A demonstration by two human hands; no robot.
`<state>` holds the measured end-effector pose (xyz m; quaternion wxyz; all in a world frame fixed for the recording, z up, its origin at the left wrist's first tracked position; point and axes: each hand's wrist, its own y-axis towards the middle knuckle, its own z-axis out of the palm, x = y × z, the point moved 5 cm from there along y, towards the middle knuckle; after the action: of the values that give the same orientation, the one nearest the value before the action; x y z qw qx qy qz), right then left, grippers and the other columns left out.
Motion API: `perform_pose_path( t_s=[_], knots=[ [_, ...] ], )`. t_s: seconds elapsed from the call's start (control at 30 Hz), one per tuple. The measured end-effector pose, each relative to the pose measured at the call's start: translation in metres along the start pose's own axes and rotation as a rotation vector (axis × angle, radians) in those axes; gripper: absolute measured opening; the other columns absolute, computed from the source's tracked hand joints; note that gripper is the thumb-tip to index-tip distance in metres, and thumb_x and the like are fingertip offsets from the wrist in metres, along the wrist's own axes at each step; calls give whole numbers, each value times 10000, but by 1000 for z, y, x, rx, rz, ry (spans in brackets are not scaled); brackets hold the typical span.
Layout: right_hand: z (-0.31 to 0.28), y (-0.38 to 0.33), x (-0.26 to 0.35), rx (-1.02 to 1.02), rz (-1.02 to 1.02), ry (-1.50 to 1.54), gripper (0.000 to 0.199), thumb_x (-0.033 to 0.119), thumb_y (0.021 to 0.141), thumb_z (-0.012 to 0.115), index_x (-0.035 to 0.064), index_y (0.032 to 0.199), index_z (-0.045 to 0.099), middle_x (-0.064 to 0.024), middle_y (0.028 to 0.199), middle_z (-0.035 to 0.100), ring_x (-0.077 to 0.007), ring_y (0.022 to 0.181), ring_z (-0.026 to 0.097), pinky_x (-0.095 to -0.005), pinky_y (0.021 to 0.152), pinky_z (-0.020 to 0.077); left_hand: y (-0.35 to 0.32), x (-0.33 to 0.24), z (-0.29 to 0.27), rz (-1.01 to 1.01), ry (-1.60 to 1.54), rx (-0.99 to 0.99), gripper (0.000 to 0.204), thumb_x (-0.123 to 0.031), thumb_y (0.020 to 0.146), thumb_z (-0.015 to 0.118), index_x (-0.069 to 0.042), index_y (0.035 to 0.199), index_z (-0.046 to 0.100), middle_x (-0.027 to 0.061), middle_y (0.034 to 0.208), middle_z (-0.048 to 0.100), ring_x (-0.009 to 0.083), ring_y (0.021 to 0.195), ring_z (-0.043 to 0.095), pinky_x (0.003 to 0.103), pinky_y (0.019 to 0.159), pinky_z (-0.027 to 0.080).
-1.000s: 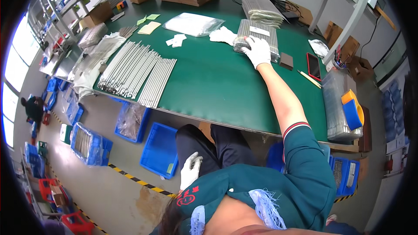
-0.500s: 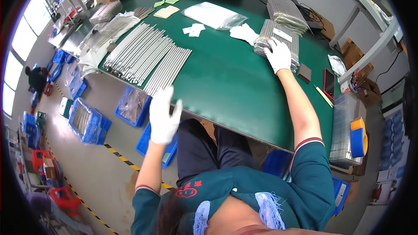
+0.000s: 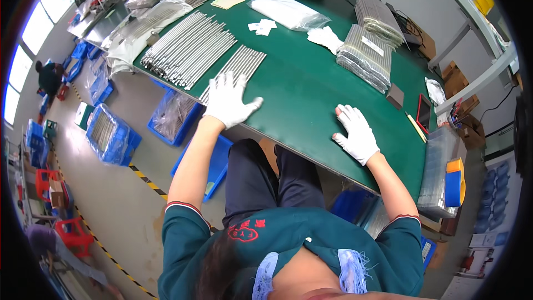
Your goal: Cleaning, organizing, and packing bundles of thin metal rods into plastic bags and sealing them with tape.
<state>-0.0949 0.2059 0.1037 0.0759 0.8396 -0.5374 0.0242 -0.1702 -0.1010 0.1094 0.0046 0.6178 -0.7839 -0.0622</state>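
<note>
Smaller metal rod row [image 3: 244, 62], partly beneath gloved left hand [image 3: 229, 101]

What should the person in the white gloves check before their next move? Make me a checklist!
1. Right hand free: ok, nothing in it, fingers spread over the green table.
2. Left hand touching the smaller row of metal rods: cannot tell; it is right at the near end.
3. Right glove covering every fingertip: not ok, at least one looks bare.
4. Smaller row apart from the larger row of metal rods: ok, green shows between them.
5. Phone away from both rows: ok, it lies far to the right.
</note>
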Motion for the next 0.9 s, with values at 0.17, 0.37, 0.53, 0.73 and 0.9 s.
perform_pose_path(
  t_s=[0.17,0.37,0.53,0.73,0.9],
  knots=[
    [-2,0,3,14,-24,17,686,408,821,585,41,1367,391,-137,1412,389,-304,1333,316,-395,1128,209,5,-24,-10,19,59,-55,881,-639,761,513,-23,1374,367,285,1415,293,408,1320,273,475,1099,174],
    [0,3,6,-3,-68,-40,659,452,858,515,61,1374,389,-135,1421,379,-298,1332,316,-400,1131,192,19,-21,-3,34,14,-105,779,-656,729,540,-93,1266,541,229,1278,493,346,1101,494,395,930,414],
    [4,14,24,39,-212,-48,626,441,874,474,61,1366,402,-134,1428,370,-282,1337,307,-406,1129,177,13,-46,2,56,1,-179,746,-641,734,554,-91,1238,567,217,1254,514,344,1079,503,399,913,424],
    [18,-41,137,358,-683,613,492,355,868,552,97,1283,498,-141,1324,473,-338,1253,415,-452,1074,302,-6,-83,8,129,-73,-256,739,-621,714,573,-71,1206,573,216,1184,529,338,975,521,422,802,421],
    [-41,-25,85,-92,-443,547,498,313,809,614,70,1234,527,-170,1235,531,-373,1193,463,-452,1034,346,-32,-116,7,179,-138,-344,706,-576,677,627,-37,1131,592,187,1035,536,323,902,519,423,734,425]
  ],
)
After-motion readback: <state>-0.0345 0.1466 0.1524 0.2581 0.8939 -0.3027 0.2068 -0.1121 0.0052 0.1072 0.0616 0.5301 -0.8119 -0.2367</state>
